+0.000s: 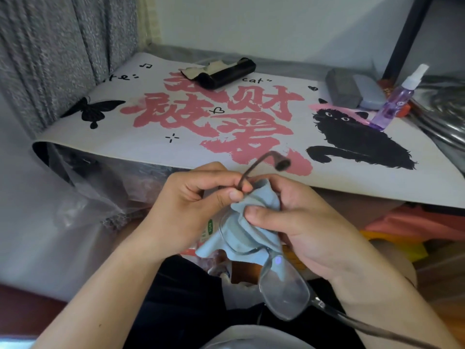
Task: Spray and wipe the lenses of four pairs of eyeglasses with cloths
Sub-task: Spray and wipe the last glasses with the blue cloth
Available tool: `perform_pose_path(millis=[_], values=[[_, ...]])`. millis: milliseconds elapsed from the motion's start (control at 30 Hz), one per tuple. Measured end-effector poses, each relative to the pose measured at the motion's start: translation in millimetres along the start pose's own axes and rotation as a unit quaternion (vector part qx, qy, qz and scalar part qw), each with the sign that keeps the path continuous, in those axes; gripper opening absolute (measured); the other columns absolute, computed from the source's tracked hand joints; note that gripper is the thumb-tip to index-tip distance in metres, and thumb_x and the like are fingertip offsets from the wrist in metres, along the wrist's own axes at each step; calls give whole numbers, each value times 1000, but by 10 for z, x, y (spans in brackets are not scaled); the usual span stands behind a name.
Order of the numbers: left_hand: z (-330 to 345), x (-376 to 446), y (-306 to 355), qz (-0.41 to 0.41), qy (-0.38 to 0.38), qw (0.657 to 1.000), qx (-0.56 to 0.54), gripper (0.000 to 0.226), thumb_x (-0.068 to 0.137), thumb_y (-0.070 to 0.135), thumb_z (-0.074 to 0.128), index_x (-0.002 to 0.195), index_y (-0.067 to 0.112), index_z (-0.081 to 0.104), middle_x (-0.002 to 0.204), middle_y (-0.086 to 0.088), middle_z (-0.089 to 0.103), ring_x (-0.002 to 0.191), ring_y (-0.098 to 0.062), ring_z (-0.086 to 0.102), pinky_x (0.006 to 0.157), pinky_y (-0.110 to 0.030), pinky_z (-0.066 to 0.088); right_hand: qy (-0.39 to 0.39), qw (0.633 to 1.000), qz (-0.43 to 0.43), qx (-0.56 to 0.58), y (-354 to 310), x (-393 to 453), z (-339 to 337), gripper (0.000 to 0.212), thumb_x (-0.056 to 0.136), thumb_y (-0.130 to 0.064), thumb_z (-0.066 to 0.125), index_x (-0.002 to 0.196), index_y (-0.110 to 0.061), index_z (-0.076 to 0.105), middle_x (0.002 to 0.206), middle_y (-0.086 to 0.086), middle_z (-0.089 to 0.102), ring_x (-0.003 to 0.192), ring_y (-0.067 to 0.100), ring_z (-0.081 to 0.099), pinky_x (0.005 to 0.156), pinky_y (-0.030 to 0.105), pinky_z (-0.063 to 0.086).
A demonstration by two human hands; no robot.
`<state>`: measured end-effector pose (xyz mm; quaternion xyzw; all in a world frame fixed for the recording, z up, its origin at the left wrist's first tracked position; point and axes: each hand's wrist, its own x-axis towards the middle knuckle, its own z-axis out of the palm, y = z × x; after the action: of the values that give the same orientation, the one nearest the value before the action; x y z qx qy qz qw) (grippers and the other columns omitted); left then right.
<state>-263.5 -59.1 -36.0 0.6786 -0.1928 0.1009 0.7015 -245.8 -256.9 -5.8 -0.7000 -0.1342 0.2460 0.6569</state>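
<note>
head view, looking down at two bare hands held in front of the lap, below the near edge of a tabletop (377, 187) covered by a white mat printed with pink characters and a black cat. the left hand (191, 205) has its fingers curled, pinching the dark temple arm of a pair of clear-framed eyeglasses (281, 285) near the hinge. the right hand (297, 222) pinches a pale blue microfibre cloth (241, 238) around the upper lens, thumb pressed on the fabric. the lower lens hangs bare and looks hazy.

on the tabletop, well apart from the hands, a purple spray bottle with a white nozzle (395, 102) stands at the right, beside a grey case (343, 88) and a light blue case (370, 93). an open black glasses case (226, 71) lies at the back.

this looks like the wiping step on one pair. the next move probably calls for shifting the cloth to the bare lens while the left hand steadies the frame.
</note>
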Motion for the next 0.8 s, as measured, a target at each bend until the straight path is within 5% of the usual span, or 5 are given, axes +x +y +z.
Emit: perform_pose_path(millis=[133, 367, 633, 800], values=[[-16, 4, 21, 43, 19, 997, 65, 21, 90, 19, 69, 99, 34, 79, 94, 0, 72, 90, -13, 67, 86, -22, 50, -12, 1000, 19, -19, 65, -156, -56, 35, 78, -13, 70, 112, -17, 69, 103, 10, 74, 99, 27, 71, 95, 51, 53], [86, -5, 1, 22, 30, 999, 32, 15, 91, 18, 71, 96, 27, 81, 91, -9, 73, 87, -17, 68, 84, -26, 54, 1, 1000, 25, 15, 22, -181, -61, 61, 70, -5, 71, 127, -27, 64, 113, 7, 74, 105, 22, 72, 90, 36, 56], [166, -36, 13, -11, -39, 999, -35, 16, 91, 25, 70, 100, 14, 78, 95, -11, 71, 90, -20, 69, 82, -30, 56, 6, 1000, 10, 25, -142, -61, 11, 54, 77, 11, 72, 122, -19, 67, 111, 8, 75, 111, 23, 70, 98, 37, 55], [60, -10, 30, 5, -30, 1000, -4, 14, 91, 16, 71, 97, 23, 80, 91, -4, 70, 86, -19, 66, 82, -30, 53, 28, 998, 14, 60, -52, -82, -12, 50, 71, -5, 72, 119, -16, 66, 108, 12, 74, 105, 25, 71, 93, 38, 55]])
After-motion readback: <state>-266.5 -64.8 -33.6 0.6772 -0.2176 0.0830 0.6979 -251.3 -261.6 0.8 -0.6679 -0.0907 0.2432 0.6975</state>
